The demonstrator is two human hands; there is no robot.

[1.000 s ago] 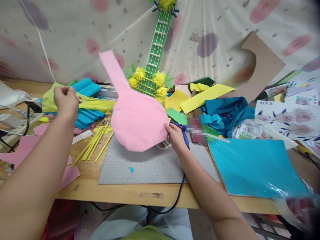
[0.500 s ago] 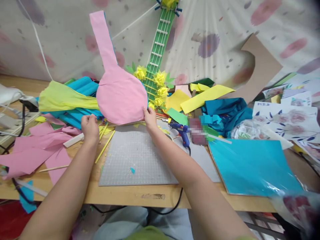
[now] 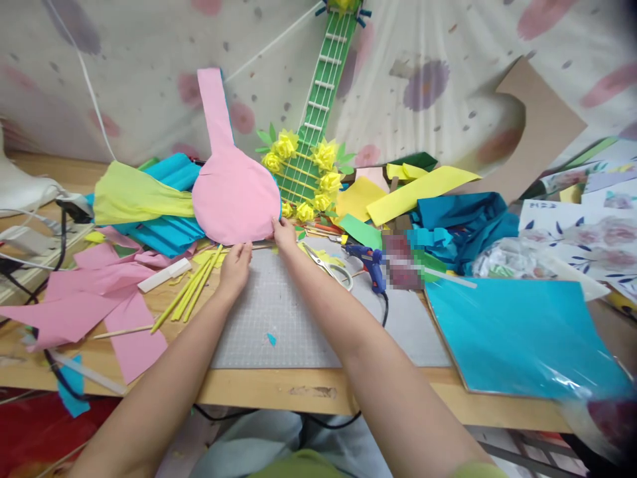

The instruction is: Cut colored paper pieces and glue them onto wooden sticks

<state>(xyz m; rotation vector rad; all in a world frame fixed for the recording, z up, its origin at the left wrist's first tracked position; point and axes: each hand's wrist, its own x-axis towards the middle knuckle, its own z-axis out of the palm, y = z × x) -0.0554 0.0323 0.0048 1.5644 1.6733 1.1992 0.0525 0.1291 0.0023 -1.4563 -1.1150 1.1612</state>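
A pink guitar-shaped cutout [image 3: 236, 196] with a round body, a straight neck and blue showing along its edge stands tilted up at the back of the table. My right hand [image 3: 284, 236] pinches its lower right edge, thumb in front. At its bottom edge is my left hand [image 3: 235, 269], fingers drawn together against the rim; the fingertips are partly hidden. Just behind stands a green paper guitar [image 3: 321, 109] with white strings and yellow paper flowers [image 3: 326, 154]. Under my forearms lies a grey cutting mat [image 3: 279, 318].
Scissors [image 3: 328, 267] and a blue glue gun [image 3: 369, 262] lie right of my hands. Yellow sticks [image 3: 192, 289] and pink paper scraps [image 3: 89, 282] are at left. A blue sheet [image 3: 507, 332] covers the right front. A power strip [image 3: 50, 249] sits far left.
The pink cutout has moved down and slightly away, its neck now more upright. My left hand has come right to its bottom edge, uncovering the yellow sticks. My right hand keeps its edge grip.
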